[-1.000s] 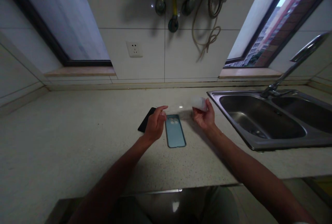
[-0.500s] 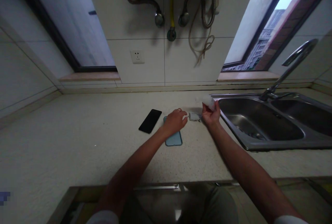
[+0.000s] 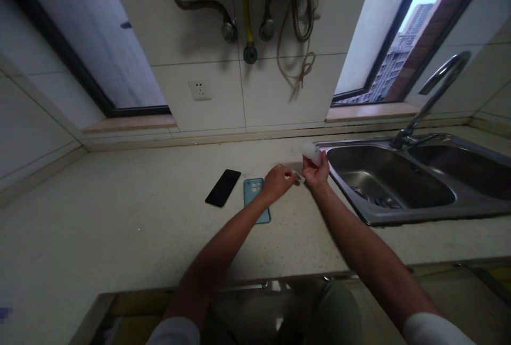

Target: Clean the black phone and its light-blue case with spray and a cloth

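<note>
My left hand (image 3: 281, 181) is closed, thumb and fingertips pinched at a small pale flat piece (image 3: 297, 177) low over the counter; its kind is unclear. Just to the right, my right hand (image 3: 316, 172) grips a soft white wad (image 3: 311, 152) that sticks up above the fingers. It is blurred, so I cannot tell tissue from thin plastic. Under my left wrist lies a light blue phone case (image 3: 251, 189), camera cutouts at its far end, partly covered by the forearm. A black phone (image 3: 223, 188) lies flat to the left of it.
A double steel sink (image 3: 361, 217) with a chrome faucet (image 3: 433, 92) is set into the counter (image 3: 131, 228) on the right. The tiled wall behind has a socket (image 3: 199, 89), hoses and a tied cord (image 3: 303, 68). A window flanks it on each side.
The view has swung slightly to the right. My left hand has moved toward the right hand, from over the case onto the small flat piece, baring the case's cutouts. My right hand keeps the white wad.
</note>
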`<state>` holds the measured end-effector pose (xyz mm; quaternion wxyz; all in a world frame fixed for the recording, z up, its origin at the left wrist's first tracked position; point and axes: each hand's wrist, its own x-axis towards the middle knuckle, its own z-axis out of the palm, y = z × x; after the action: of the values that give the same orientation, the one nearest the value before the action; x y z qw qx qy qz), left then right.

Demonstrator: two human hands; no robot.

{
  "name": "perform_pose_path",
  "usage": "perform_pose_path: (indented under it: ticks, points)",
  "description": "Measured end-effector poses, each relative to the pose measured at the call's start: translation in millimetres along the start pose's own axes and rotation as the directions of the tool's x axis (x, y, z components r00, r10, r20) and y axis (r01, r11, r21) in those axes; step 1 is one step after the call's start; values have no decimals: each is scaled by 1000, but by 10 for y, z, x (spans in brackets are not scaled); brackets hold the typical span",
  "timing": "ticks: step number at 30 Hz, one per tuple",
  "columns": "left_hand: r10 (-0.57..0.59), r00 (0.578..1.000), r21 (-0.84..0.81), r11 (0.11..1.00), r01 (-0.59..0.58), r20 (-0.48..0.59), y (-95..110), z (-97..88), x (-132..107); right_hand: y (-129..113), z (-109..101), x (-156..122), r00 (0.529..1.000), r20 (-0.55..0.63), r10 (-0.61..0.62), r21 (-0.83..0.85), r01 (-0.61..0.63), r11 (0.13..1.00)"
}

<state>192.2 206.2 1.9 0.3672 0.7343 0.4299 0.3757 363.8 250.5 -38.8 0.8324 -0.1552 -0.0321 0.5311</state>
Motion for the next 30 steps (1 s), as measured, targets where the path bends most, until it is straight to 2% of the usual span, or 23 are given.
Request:
perform_pose_path:
  ticks: [1,2,6,9,10,11,13,17,19,21,23,26,28,30]
  points:
    - [-187,982,-340,925,170,-19,3,-52,-14,-6,7,-5,1000,1,0,-4,0,1000]
    - [-266,964,-455,859,235,-3,4,-116,-30,-11,14,-11,1000,6,1,-9,-1,1000]
    - [-424,904,-653,671,351,50,-39,-443,-133,0,45,-60,999,25,37,-48,-36,998]
    - [-482,871,-760,530,376,95,-89,-671,-271,51,97,-123,997,13,81,-92,-79,993]
    - [-523,841,-859,358,366,140,-103,-730,-326,74,123,-149,996,11,83,-102,-82,991]
    - [-549,820,-917,223,332,163,-116,-780,-383,98,153,-179,997,12,70,-107,-68,992]
    - [-570,797,-948,93,303,199,-137,-858,-486,139,225,-254,998,42,53,-125,-47,991]
    - [-550,813,-974,0,226,189,-156,-970,-601,189,422,-504,977,203,70,-248,-19,969]
    - [-548,818,-979,-12,202,176,-164,-1003,-615,216,533,-686,946,322,34,-351,86,932]
    - [-545,824,-983,-1,185,155,-176,-1006,-616,261,620,-883,904,423,-57,-403,244,882]
    - [-541,828,-983,17,183,145,-187,-980,-617,321,656,-1063,850,513,-120,-446,384,809]
    - [-533,832,-981,20,191,151,-187,-925,-625,403,613,-1246,790,610,-67,-590,509,627]
    - [-512,848,-985,21,174,139,-174,-901,-631,430,564,-1304,768,639,-34,-644,560,521]
    - [-490,854,-979,11,203,171,-160,-892,-634,428,545,-1334,757,654,-16,-659,579,480]
